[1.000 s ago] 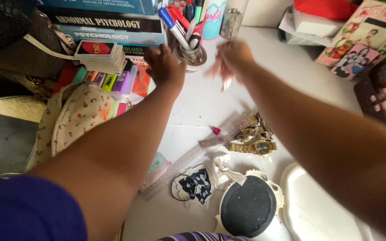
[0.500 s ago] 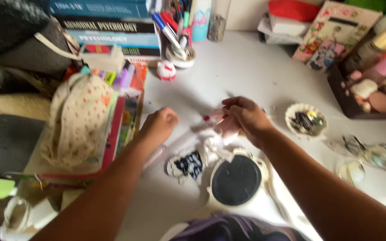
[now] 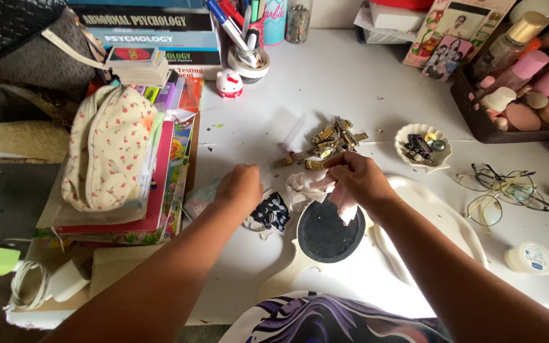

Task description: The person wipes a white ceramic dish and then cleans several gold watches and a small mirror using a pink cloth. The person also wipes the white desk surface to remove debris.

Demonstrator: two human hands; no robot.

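Observation:
My right hand (image 3: 356, 180) pinches a pink cloth (image 3: 345, 208) over a round black hand mirror with a cream frame (image 3: 327, 234). A crumpled white cloth (image 3: 302, 184) lies just left of that hand. My left hand (image 3: 239, 186) is curled with its fingers down on the near end of a clear ruler (image 3: 292, 136). It sits beside a black-and-white patterned piece (image 3: 272, 213). A heap of gold watches (image 3: 330, 143) lies just beyond my right hand.
A shell dish of trinkets (image 3: 422, 147), two pairs of glasses (image 3: 509, 189), a white tray (image 3: 443, 225) and a small jar (image 3: 530, 258) are on the right. A cosmetics box (image 3: 516, 95) stands far right. Left: floral pouch (image 3: 106, 149) on stacked books, pen cup (image 3: 249, 60).
Both hands drew back from the pen cup at the far side to the middle of the desk. My right hand now holds the pink cloth over the mirror; the view shifted.

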